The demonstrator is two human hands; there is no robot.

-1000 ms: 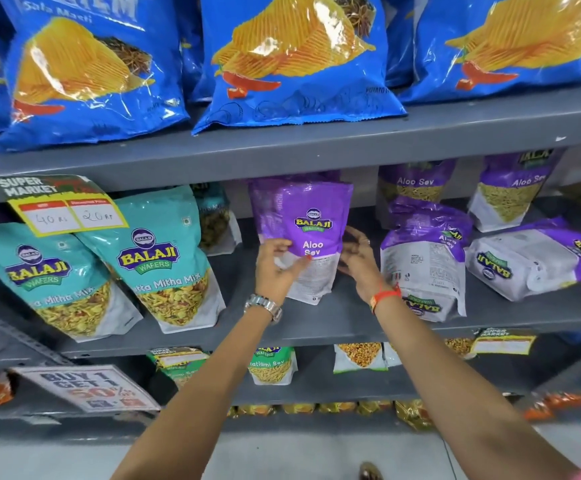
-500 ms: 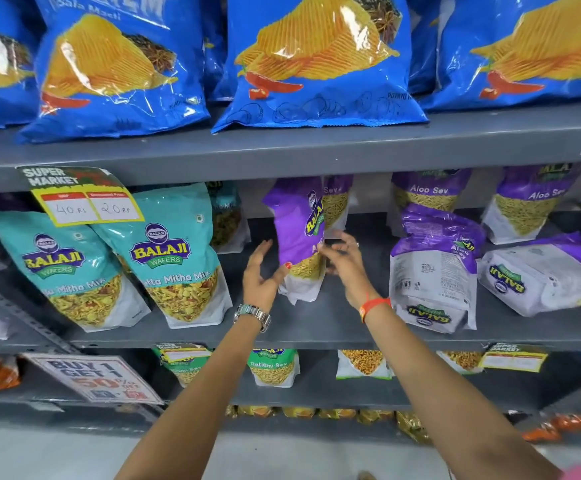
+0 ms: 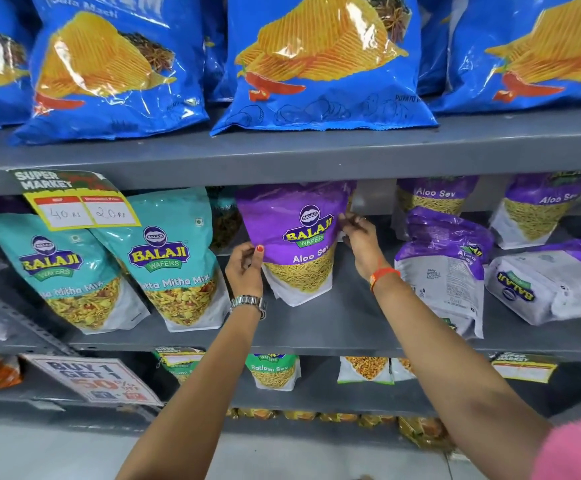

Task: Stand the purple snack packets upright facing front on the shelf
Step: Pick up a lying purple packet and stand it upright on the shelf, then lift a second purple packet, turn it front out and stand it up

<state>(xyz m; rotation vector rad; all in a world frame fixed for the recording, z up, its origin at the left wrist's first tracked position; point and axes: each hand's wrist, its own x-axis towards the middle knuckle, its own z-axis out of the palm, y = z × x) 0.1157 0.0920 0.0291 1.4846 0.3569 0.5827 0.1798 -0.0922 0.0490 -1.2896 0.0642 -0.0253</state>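
Steadying purple Aloo Sev packet (image 3: 294, 244) upright, front out, on middle shelf (image 3: 316, 341) | head view: left hand (image 3: 245, 268) pinches its left edge, right hand (image 3: 360, 242) its right edge — both closed on it | advice: seat base flat, release gently | remaining: fallen packets (image 3: 443, 268) to the right — face-down.

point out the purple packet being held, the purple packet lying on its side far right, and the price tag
held purple packet (image 3: 299, 233): head view, on the front logo
sideways purple packet (image 3: 545, 289): head view, on the white back panel
price tag (image 3: 81, 211): head view, on the white handwritten price boxes
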